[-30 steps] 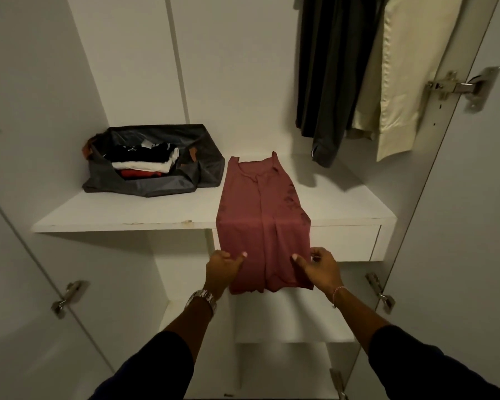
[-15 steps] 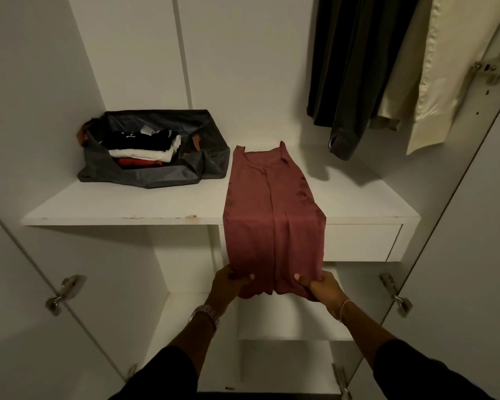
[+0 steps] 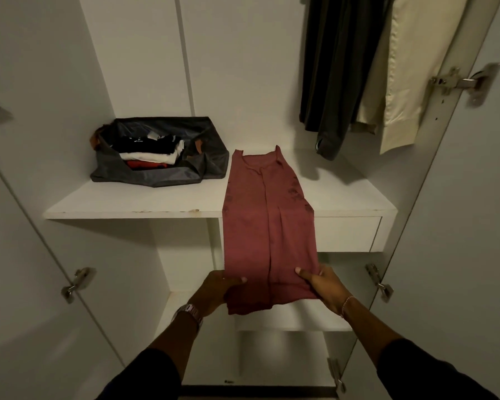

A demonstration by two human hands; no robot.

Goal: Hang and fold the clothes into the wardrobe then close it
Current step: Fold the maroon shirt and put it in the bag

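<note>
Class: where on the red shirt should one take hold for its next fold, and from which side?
Grip the red shirt at the two bottom corners, from below, as the left hand and right hand do: that end hangs free off the shelf.

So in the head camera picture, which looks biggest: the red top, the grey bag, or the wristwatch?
1. Red top, though it hangs nearer the camera than the bag, so real size is unsure.
2. Grey bag.
3. Wristwatch, clearly smallest.
</note>
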